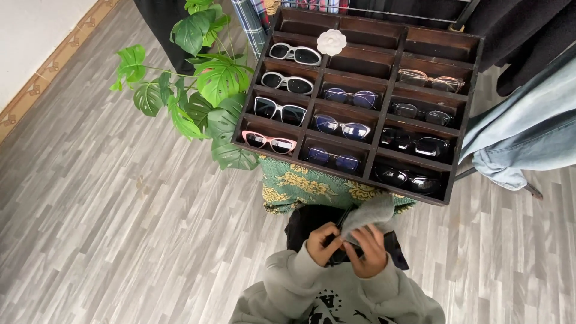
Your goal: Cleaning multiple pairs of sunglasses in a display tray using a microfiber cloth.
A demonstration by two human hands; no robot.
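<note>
My left hand (324,242) and my right hand (370,251) are close together in front of my chest. Between them is a pair of dark glasses (343,235), mostly hidden. My right hand presses a grey cloth (369,215) against the glasses. Just beyond my hands stands a dark wooden display tray (373,150) with compartments. It holds several pairs of sunglasses and glasses, among them white-framed ones (295,54) and a pink-framed pair (270,141) in the left column. A white flower ornament (332,41) sits on a divider near the top.
The tray rests on a green and yellow patterned cloth (300,183). A green leafy plant (198,90) stands to the left. Denim and dark garments (528,120) hang at the right. Grey wood-pattern flooring (120,210) spreads around.
</note>
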